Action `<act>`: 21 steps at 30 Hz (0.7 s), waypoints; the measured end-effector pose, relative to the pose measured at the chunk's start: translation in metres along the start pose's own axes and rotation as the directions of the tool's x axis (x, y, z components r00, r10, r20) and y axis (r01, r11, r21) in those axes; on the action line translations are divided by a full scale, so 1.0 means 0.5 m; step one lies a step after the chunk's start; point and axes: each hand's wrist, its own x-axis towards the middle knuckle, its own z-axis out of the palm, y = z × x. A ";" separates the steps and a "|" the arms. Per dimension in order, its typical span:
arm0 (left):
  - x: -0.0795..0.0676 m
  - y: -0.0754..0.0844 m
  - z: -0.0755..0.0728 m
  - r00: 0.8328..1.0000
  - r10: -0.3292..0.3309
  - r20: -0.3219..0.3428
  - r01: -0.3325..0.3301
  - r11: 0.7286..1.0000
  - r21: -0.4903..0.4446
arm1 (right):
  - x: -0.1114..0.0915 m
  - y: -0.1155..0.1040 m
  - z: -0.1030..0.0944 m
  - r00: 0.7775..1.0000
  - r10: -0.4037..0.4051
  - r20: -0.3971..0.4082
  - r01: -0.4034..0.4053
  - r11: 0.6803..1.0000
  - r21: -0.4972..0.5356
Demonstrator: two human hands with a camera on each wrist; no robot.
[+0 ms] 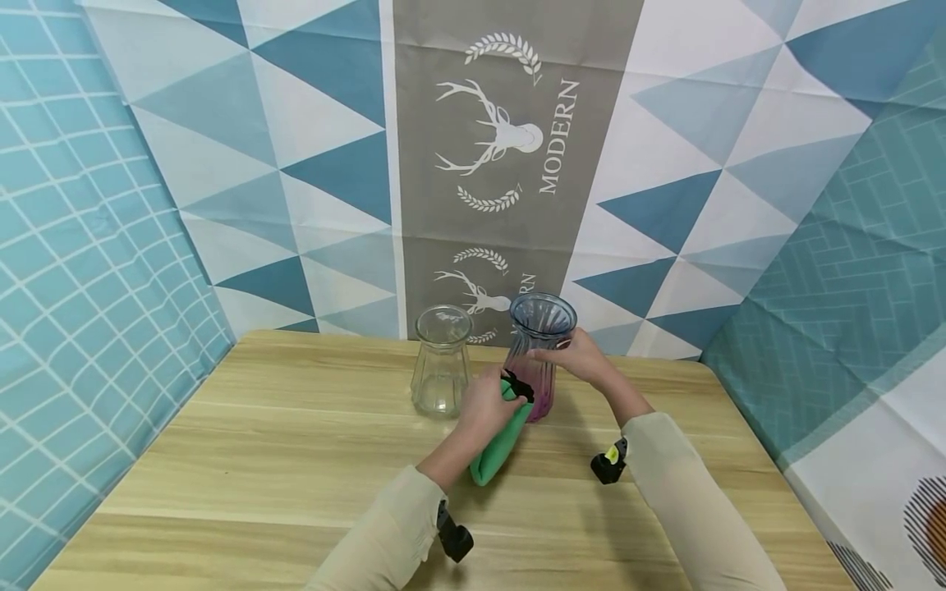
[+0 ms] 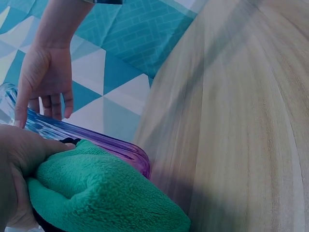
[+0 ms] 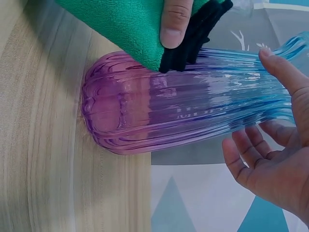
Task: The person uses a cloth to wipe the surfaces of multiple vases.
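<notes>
A tall ribbed glass vase (image 1: 544, 386), blue at its flared rim and pink-purple toward its base, stands upright on the wooden table. My right hand (image 1: 580, 359) holds it near the neck, thumb (image 3: 280, 67) on one side and index finger on the other, while the other fingers (image 3: 241, 150) extend loosely beside the glass. A folded green cloth (image 1: 501, 447) with black edging is gripped in my left hand (image 1: 484, 404), thumb on top. The cloth (image 2: 106, 193) lies up against the vase's side in the right wrist view, covering part of it.
A clear glass vase (image 1: 440, 377) stands on the table (image 1: 296, 460) just left of the tinted one. Close behind both hangs a patterned fabric backdrop (image 1: 332, 164). Blue tile-patterned sheets (image 1: 66, 246) flank the table. A small black device (image 1: 454, 538) is strapped at each wrist.
</notes>
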 end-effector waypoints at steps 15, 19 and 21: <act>0.011 0.026 -0.031 0.995 0.002 -0.102 -0.024 0.977 -0.213 | 0.028 0.063 -0.014 1.000 0.028 0.013 -0.028 1.000 -0.007; 0.013 0.031 -0.035 0.992 0.000 -0.124 -0.025 0.980 -0.197 | 0.028 0.061 -0.016 0.999 0.034 0.006 -0.034 0.999 0.000; 0.014 0.032 -0.035 0.992 -0.011 -0.126 -0.013 0.983 -0.186 | 0.027 0.060 -0.017 0.999 0.032 0.001 -0.032 0.999 0.012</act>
